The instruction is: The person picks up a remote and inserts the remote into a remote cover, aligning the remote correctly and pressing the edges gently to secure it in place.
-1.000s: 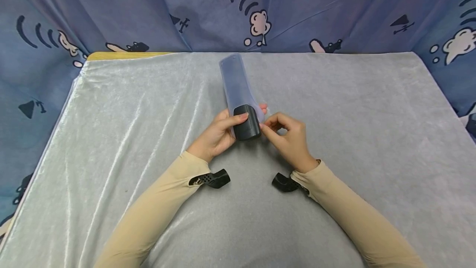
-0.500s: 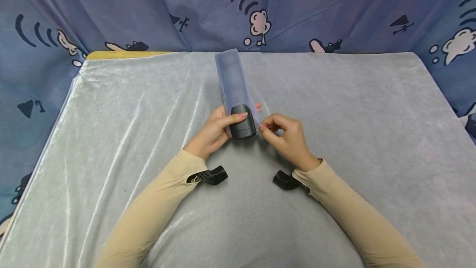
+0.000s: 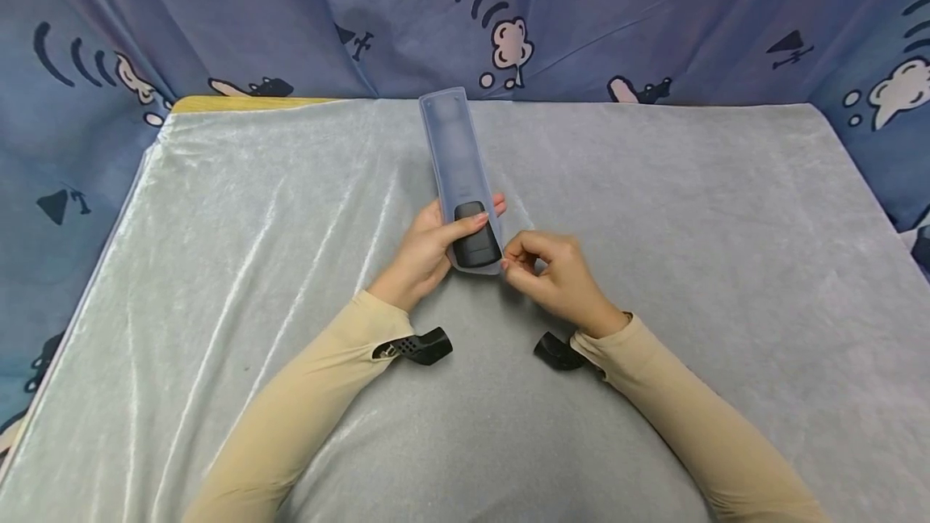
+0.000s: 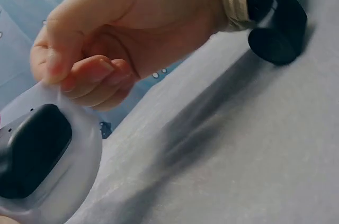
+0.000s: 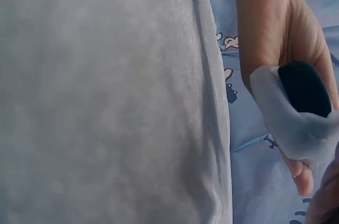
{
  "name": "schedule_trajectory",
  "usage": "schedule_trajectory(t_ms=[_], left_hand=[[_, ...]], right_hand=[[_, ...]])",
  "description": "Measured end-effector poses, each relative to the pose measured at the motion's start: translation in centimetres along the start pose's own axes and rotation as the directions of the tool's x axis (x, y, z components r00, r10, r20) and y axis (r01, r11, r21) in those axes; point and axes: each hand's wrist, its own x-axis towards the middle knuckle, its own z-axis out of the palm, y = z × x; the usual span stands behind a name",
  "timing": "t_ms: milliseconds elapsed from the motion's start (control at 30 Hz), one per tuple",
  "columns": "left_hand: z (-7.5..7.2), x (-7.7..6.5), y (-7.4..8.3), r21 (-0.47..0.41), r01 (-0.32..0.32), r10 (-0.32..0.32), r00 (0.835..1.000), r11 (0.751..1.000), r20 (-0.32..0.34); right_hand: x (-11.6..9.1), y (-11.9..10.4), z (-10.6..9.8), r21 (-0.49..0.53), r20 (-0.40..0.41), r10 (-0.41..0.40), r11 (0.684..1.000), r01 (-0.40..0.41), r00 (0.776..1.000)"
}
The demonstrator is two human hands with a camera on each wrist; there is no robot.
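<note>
A long translucent sleeve-like cover lies tilted in my left hand, its far end pointing away. The dark end of a remote control shows through the opening at the near end. My left thumb presses on the remote, with the fingers underneath. At the cover's near right corner, my right hand pinches the rim between thumb and finger. The left wrist view shows the right hand pulling the cover's rim taut beside the remote. In the right wrist view, the cover wraps the remote's end.
A grey velvety cloth covers the table, with creases on the left. Blue patterned fabric hangs behind it. A yellow edge shows at the back left. Black wrist cameras stick out from both beige sleeves.
The cover's rim, stretched out to the right before, now lies around the remote's near end. The cover's far end has shifted slightly away. My right hand has moved a little left and nearer.
</note>
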Motion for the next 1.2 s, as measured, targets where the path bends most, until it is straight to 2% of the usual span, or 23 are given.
schedule_trajectory(t_ms=[133,300,433,500,600,700,800,933,1067,1200], left_hand=[[0.1,-0.1,-0.3,0.062,-0.033,0.033,0.999,0.998,0.006],[-0.1,-0.1,-0.3,0.118,-0.036,0.031,0.998,0.992,0.047],[-0.2,-0.1,-0.2,0.120,-0.012,0.007,0.999,0.993,0.043],[-0.1,-0.2,-0.1,0.123,0.002,-0.005,1.000,0.992,0.019],[0.0,-0.3,0.0,0.151,0.033,-0.030,0.999,0.988,-0.019],[0.2,-0.4,0.0,0.208,0.066,-0.061,0.998,0.976,-0.028],[0.3,-0.5,0.0,0.264,0.085,-0.086,0.996,0.961,-0.007],[0.3,-0.6,0.1,0.328,0.093,-0.107,0.994,0.940,0.024],[0.4,-0.7,0.1,0.394,0.096,-0.128,0.990,0.914,0.056],[0.6,-0.8,0.0,0.424,0.102,-0.147,0.986,0.900,0.075]], right_hand=[[0.0,-0.2,0.0,-0.011,0.017,0.016,1.000,-0.016,1.000],[0.0,-0.3,0.0,0.011,0.057,0.142,0.990,-0.143,0.988],[0.1,-0.3,-0.2,0.099,0.063,0.249,0.962,-0.254,0.966],[0.3,-0.3,-0.4,0.159,0.038,0.314,0.935,-0.316,0.949],[0.6,0.0,-0.8,0.254,-0.016,0.419,0.880,-0.401,0.908],[1.1,0.1,-1.3,0.332,-0.055,0.488,0.831,-0.446,0.871],[1.9,0.1,-1.7,0.371,-0.044,0.534,0.793,-0.483,0.844],[3.3,0.2,-1.8,0.412,0.024,0.592,0.729,-0.547,0.806],[4.4,0.2,-1.5,0.483,0.087,0.617,0.660,-0.575,0.782],[4.9,0.2,-1.0,0.537,0.096,0.619,0.627,-0.564,0.779]])
